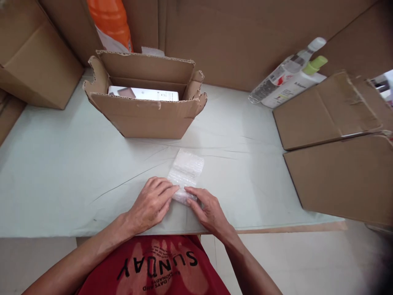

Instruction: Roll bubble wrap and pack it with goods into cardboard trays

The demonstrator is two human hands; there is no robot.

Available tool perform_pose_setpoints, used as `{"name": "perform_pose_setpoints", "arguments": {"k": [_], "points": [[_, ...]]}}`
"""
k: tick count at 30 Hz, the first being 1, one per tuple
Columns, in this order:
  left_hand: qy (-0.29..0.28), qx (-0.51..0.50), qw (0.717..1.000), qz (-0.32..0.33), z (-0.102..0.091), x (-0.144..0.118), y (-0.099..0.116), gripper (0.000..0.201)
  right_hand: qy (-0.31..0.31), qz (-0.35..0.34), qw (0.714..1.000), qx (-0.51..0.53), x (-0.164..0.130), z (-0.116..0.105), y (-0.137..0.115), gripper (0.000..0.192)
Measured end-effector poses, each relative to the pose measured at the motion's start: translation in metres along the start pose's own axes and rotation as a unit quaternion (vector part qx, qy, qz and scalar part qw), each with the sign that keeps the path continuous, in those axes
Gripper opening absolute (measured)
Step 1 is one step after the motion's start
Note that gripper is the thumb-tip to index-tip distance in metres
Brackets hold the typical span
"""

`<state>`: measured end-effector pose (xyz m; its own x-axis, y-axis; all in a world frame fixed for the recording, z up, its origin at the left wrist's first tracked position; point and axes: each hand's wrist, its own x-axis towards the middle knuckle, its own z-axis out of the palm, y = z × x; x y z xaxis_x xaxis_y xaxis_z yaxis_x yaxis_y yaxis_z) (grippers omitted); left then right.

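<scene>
A small sheet of bubble wrap [186, 169] lies on the pale green table cover [61, 176] near the front edge. Its near end is rolled up under my fingers. My left hand [151, 203] and my right hand [208, 209] both press on that rolled end, fingertips almost meeting. What the roll holds is hidden. Beyond it stands an open cardboard box [144, 110] with a white flat item [144, 93] inside.
Flattened cardboard pieces [337, 143] lie at the right. Two plastic bottles [288, 78] lean against the cardboard back wall at the far right. A closed carton [33, 57] sits at the far left, and an orange bottle [112, 22] stands behind the open box.
</scene>
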<state>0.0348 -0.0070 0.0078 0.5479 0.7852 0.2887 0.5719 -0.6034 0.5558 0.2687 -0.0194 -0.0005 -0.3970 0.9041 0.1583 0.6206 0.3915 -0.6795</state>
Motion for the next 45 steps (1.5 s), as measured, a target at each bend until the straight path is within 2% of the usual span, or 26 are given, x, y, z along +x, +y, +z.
{"name": "perform_pose_setpoints", "arguments": {"k": [3,6,10,14,17,21,23,25,27,28,30,33,35,37,39,41,42,43,45], "points": [[-0.007,-0.004,0.999,-0.035,0.006,0.003,-0.007,0.035,0.052,0.002,0.998,-0.046,-0.005,-0.004,-0.004,0.028],[-0.006,0.018,0.999,-0.051,0.013,0.013,-0.015,0.036,0.099,-0.028,0.986,-0.129,-0.007,-0.001,-0.007,0.029],[0.025,0.023,0.999,-0.022,0.013,0.014,-0.016,0.038,0.060,-0.046,0.983,-0.166,-0.005,0.010,-0.006,0.028],[0.015,-0.035,0.999,-0.003,0.006,0.003,-0.009,0.048,0.071,-0.008,0.994,-0.078,-0.003,0.013,-0.003,0.025],[0.015,-0.055,0.998,-0.028,0.004,0.003,-0.008,0.050,0.055,0.002,0.997,-0.057,-0.004,0.008,-0.006,0.023],[0.013,0.011,0.997,-0.070,0.008,0.016,-0.014,0.039,0.116,-0.022,0.982,-0.147,-0.002,0.002,-0.010,0.030],[0.020,0.034,0.994,-0.100,0.010,0.020,-0.016,0.034,0.105,-0.041,0.978,-0.177,0.000,0.003,-0.008,0.034],[0.044,0.008,0.989,-0.141,0.010,0.018,-0.014,0.035,0.074,-0.053,0.978,-0.190,0.004,0.006,-0.003,0.030],[0.072,-0.072,0.972,-0.212,0.010,0.012,-0.010,0.043,0.074,-0.041,0.982,-0.168,0.008,0.009,0.002,0.025],[0.086,-0.129,0.955,-0.255,0.010,0.008,-0.007,0.049,0.088,-0.025,0.986,-0.140,0.010,0.011,0.005,0.025],[0.109,-0.258,0.901,-0.330,0.010,0.001,-0.001,0.064,0.117,0.028,0.991,-0.061,0.012,0.013,0.006,0.024],[0.109,-0.430,0.813,-0.377,0.008,0.001,0.009,0.083,0.088,0.092,0.990,0.059,0.013,0.013,0.001,0.024],[0.098,-0.483,0.780,-0.385,0.005,0.005,0.013,0.088,0.052,0.093,0.989,0.107,0.011,0.012,-0.003,0.021],[0.102,-0.497,0.772,-0.384,0.002,0.010,0.016,0.088,0.060,0.090,0.986,0.129,0.008,0.009,-0.005,0.024],[0.117,-0.503,0.772,-0.371,0.000,0.014,0.019,0.088,0.077,0.105,0.978,0.162,0.005,0.006,-0.003,0.042],[0.128,-0.514,0.770,-0.357,0.001,0.015,0.021,0.088,0.056,0.126,0.962,0.234,0.002,0.004,0.000,0.065],[0.131,-0.519,0.767,-0.353,0.002,0.014,0.021,0.087,0.039,0.137,0.953,0.267,0.001,0.004,0.001,0.069],[0.134,-0.524,0.764,-0.351,0.003,0.014,0.021,0.086,0.024,0.149,0.946,0.288,0.001,0.005,0.002,0.066],[0.138,-0.533,0.757,-0.351,0.006,0.013,0.019,0.084,0.011,0.173,0.940,0.292,0.004,0.007,0.001,0.047]]}}
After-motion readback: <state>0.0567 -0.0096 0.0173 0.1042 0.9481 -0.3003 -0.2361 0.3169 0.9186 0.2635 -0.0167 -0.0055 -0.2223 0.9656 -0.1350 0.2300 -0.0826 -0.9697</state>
